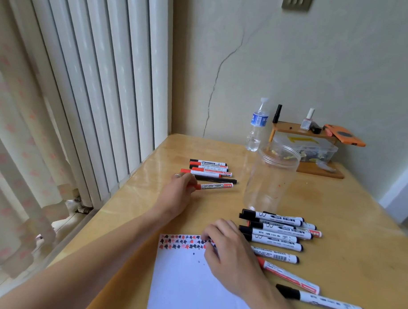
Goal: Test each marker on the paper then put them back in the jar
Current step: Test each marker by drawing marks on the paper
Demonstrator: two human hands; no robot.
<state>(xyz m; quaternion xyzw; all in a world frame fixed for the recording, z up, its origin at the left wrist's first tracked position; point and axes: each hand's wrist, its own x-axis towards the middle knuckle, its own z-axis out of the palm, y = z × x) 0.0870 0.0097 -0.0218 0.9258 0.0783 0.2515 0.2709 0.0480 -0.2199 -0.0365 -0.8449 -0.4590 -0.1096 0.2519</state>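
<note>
My left hand (177, 195) reaches to the far group of markers and pinches the red end of a red whiteboard marker (214, 186) lying on the table. Behind it lie several more red and black markers (208, 168). My right hand (229, 252) rests on the white paper (184, 283), its fingers curled at the top edge over rows of red and black test marks (181, 242); whether it holds anything is hidden. A second group of markers (276, 231) lies right of that hand. The clear plastic jar (271, 177) stands upright between the groups and holds no markers.
At the back stand a water bottle (257, 128), a small wooden shelf (303, 131) with a nail polish bottle and an orange phone, and a clear plastic box (309, 148). A radiator (97, 81) runs along the table's left edge.
</note>
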